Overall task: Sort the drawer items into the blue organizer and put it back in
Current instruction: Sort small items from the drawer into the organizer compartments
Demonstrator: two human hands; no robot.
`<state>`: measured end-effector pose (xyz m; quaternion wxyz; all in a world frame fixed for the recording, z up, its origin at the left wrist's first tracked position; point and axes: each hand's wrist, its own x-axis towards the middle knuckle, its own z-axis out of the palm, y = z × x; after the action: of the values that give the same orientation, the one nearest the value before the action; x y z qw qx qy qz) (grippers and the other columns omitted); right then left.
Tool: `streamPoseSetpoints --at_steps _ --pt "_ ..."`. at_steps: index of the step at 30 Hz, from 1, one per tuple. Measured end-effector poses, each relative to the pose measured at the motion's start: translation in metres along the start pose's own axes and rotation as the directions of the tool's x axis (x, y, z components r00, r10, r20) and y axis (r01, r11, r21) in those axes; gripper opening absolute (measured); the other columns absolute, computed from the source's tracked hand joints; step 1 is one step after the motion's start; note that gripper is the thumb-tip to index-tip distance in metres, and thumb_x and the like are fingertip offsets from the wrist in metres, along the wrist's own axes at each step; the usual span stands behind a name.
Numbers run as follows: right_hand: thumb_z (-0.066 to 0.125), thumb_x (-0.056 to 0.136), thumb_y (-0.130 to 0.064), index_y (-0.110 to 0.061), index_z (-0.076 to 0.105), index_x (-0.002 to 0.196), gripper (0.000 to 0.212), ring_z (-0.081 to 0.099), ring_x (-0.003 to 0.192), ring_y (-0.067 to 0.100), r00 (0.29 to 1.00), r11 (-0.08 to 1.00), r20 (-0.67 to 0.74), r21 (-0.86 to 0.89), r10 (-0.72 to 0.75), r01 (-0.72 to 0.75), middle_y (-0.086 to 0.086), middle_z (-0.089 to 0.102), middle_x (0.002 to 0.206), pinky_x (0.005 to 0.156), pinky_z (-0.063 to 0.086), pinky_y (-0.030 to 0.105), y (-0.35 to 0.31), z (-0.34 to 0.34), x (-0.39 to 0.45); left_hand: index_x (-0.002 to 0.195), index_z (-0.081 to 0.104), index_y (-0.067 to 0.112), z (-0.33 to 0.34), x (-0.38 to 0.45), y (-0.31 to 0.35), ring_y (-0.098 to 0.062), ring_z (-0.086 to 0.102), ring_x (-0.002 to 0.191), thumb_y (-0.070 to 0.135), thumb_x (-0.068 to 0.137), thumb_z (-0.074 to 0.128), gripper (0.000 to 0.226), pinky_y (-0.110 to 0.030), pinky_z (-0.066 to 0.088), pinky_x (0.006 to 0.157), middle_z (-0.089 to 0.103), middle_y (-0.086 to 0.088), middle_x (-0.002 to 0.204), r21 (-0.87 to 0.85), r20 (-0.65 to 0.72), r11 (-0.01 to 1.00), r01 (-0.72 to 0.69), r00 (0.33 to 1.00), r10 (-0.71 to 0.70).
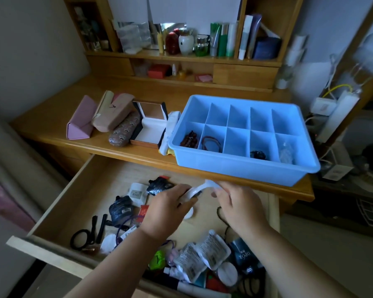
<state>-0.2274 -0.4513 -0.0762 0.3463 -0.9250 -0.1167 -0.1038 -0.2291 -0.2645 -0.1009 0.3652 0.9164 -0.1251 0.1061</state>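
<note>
Blue organizer (pixel 243 136) sits on the tabletop (pixel 52 125), directly beyond and above the grip. Both hands hold one pale, blurred item over the open drawer (pixel 58 211): left hand (pixel 168 208) curled round it, right hand (pixel 238 204) pinching its far end, nearer the organizer's empty compartments.

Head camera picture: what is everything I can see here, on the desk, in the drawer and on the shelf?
organizer: 1, blue, on desk, right; four near cells hold small items
cases: 4, pink, beige and patterned brown, on desk, left
box: 1, open, white inside, beside the cases
bottles: several, green, white, red, on shelf
drawer: 1, wooden, open, full of packets and hair ties
white item: 1, held over drawer
left hand: grips white item
right hand: pinches white item
</note>
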Motion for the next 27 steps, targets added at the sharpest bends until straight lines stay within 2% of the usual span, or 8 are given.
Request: streamPoseSetpoints --at_steps 5,8,10,14,18,20,22,27 --pt "0.043 0.096 -0.019 -0.024 0.066 0.091 0.024 0.063 0.063 0.001 0.921 0.807 0.055 0.463 0.387 -0.367 -0.005 0.068 0.071 0.055 0.042 0.008 -0.007 0.003 -0.006 0.087 0.048 0.025 0.017 -0.003 -0.001 -0.018 0.059 0.06 0.05 0.082 0.059 0.028 -0.026 0.037 0.049 0.055 0.008 0.066 0.206 0.051 0.978 -0.017 0.999 0.007" --pt "0.039 0.096 -0.016 -0.02 0.071 0.097 0.032 0.064 0.057 0.013 0.839 0.478 0.172 0.755 0.516 -0.449 -0.001 0.072 0.078 0.065 0.056 0.027 -0.008 0.0 -0.004 0.11 0.047 0.034 0.03 -0.021 -0.014 -0.014 0.065 0.067 0.058 0.086 0.043 0.034 -0.022 0.039 0.053 0.068 0.005 0.085 0.394 0.155 0.911 -0.121 0.986 0.064" --pt "0.039 0.097 -0.02 -0.02 0.075 0.091 0.036 0.062 0.058 0.013 0.845 0.376 0.214 0.823 0.489 -0.426 0.0 0.074 0.086 0.069 0.058 0.037 -0.002 -0.007 0.0 0.129 0.04 0.038 0.034 -0.033 -0.027 -0.013 0.062 0.097 0.056 0.089 0.044 0.044 -0.024 0.043 0.076 0.063 0.011 0.115 0.393 0.266 0.918 -0.051 0.962 -0.06" --pt "0.041 0.098 -0.03 -0.019 0.075 0.094 0.036 0.067 0.07 0.014 0.886 0.379 0.222 0.841 0.406 -0.385 0.002 0.074 0.096 0.063 0.055 0.029 0.009 -0.013 0.003 0.143 0.024 0.037 0.032 -0.035 -0.013 -0.002 0.043 0.124 0.076 0.067 0.057 0.092 -0.022 0.038 0.099 0.042 0.02 0.136 0.016 0.241 0.985 0.17 0.956 -0.169" --pt "0.045 0.097 -0.031 -0.019 0.073 0.091 0.031 0.07 0.072 0.021 0.868 0.333 0.241 0.852 0.434 -0.403 0.005 0.074 0.09 0.062 0.056 0.031 0.012 -0.008 0.005 0.142 0.019 0.05 0.029 -0.016 0.034 0.005 0.055 0.11 0.051 0.079 0.065 0.078 -0.018 0.047 0.091 0.047 0.027 0.131 -0.309 0.1 0.947 0.088 0.993 -0.059" --pt "0.047 0.096 -0.036 -0.019 0.069 0.095 0.028 0.071 0.076 0.023 0.851 0.391 0.241 0.807 0.467 -0.443 0.005 0.074 0.089 0.069 0.057 0.037 0.012 -0.006 0.004 0.135 0.036 0.053 0.025 -0.009 0.048 0.003 0.063 0.09 0.031 0.092 0.053 0.051 -0.014 0.049 0.078 0.063 0.023 0.111 -0.264 0.0 0.964 -0.013 1.0 0.013" --pt "0.043 0.093 -0.04 -0.03 0.066 0.1 0.026 0.07 0.079 0.017 0.879 0.652 0.154 0.616 0.451 -0.442 -0.002 0.073 0.092 0.078 0.053 0.036 0.016 -0.008 0.003 0.118 0.048 0.062 0.022 -0.003 0.054 0.0 0.064 0.076 0.024 0.097 0.046 0.043 -0.008 0.047 0.066 0.067 0.02 0.098 -0.288 -0.065 0.958 0.011 0.997 -0.032" --pt "0.04 0.099 -0.027 -0.04 0.057 0.112 0.025 0.061 0.071 0.003 0.961 0.941 0.05 0.197 0.272 -0.276 -0.016 0.061 0.078 0.06 0.045 0.015 0.008 -0.011 -0.012 0.116 0.056 0.042 0.026 -0.003 0.056 0.0 0.064 0.078 0.02 0.098 0.044 0.032 -0.017 0.051 0.066 0.066 0.022 0.092 -0.242 -0.138 0.957 0.162 0.97 -0.199"
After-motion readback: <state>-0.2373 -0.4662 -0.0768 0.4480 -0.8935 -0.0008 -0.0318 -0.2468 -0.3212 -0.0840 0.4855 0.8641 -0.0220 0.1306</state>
